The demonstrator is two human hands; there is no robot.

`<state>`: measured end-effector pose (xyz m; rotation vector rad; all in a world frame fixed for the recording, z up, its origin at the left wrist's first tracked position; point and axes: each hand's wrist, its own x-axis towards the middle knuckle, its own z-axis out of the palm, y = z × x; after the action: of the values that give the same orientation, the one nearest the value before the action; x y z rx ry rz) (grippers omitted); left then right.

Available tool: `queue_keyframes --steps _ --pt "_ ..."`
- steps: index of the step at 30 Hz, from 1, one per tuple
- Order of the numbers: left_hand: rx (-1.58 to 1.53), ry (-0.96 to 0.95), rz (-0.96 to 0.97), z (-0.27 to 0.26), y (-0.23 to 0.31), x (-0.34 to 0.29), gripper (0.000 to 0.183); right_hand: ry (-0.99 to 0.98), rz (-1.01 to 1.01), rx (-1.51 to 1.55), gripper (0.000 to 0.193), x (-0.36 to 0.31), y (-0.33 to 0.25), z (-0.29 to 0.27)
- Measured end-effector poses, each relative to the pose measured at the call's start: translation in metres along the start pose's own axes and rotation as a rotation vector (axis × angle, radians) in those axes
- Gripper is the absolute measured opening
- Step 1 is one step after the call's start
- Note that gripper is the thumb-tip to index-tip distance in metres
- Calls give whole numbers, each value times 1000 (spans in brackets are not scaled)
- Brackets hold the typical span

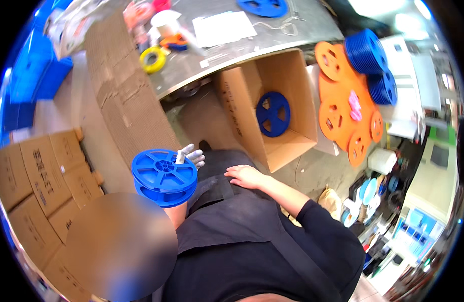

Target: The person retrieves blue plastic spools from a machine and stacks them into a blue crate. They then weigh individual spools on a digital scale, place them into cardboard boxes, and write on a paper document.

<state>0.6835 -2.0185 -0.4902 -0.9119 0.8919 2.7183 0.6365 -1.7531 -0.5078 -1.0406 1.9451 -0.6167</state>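
Note:
My left hand (192, 155), in a pale glove, holds a blue plastic spool (159, 171) with two spoked flanges. The thumb lies over the upper flange, while the other fingers stick out past the rim; part of the palm is hidden. Bare and spread, my right hand (244, 176) rests flat on the dark apron (232, 221) over my lap with nothing in it. In front of me an open cardboard box (292, 146) is tilted, and a blue reel (273, 114) lies inside it.
Orange reels (335, 118) and stacks of blue discs (365, 53) stand to the right. A workbench (302, 30) bears yellow tape (153, 60) and white paper (224, 28). A cardboard sheet (126, 110) leans at its left. Cartons (46, 171) are stacked at far left; a blurred patch covers the lower left.

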Motion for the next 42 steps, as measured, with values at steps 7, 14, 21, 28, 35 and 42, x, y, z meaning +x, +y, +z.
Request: queue_keyframes --steps 7,14,21,28,35,42 --pt "50 -536 -545 60 -110 3 58 791 560 598 37 -168 9 79" --pt "79 -713 -978 156 -276 -83 47 903 824 772 35 -338 25 266" --pt "117 -897 -1210 264 -424 -100 49 973 914 537 38 -470 51 281" --pt "724 -696 -882 367 -504 -62 48 949 847 631 38 -541 139 222" --pt "961 -869 -1051 509 -674 12 48 1064 1194 806 39 -669 236 239" --pt "1157 -1111 -1319 704 -890 23 46 1781 1382 1225 38 -798 274 275"
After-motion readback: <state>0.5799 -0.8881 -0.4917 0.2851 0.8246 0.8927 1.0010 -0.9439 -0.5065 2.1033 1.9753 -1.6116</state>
